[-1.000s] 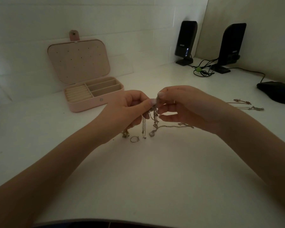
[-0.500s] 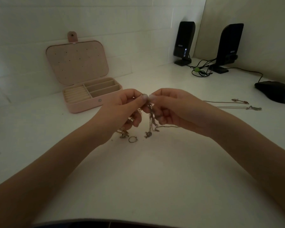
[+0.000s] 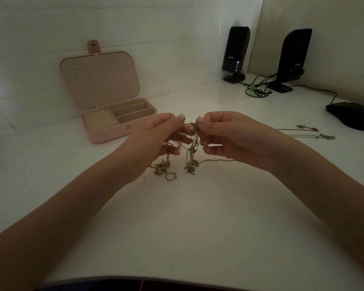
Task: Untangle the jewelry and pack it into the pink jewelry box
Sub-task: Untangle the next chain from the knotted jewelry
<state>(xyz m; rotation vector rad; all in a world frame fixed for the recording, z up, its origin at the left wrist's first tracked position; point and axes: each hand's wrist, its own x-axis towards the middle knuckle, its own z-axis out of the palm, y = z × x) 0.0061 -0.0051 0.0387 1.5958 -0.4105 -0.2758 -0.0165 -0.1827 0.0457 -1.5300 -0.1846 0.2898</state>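
We pinch the tangled chains at centre, left hand and right hand curled tight; the pink jewelry box at ten o'clock stands open, nothing visibly packed; untangling remains.

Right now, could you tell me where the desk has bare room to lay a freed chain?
Bare desk lies nearer than the ring, between the forearms, and left of the pink jewelry box. It is crowded under both hands, around the tangled chains.

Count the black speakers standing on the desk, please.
2. One speaker stands at the back by the tiled wall; the other speaker stands to its right, nearer the computer mouse.
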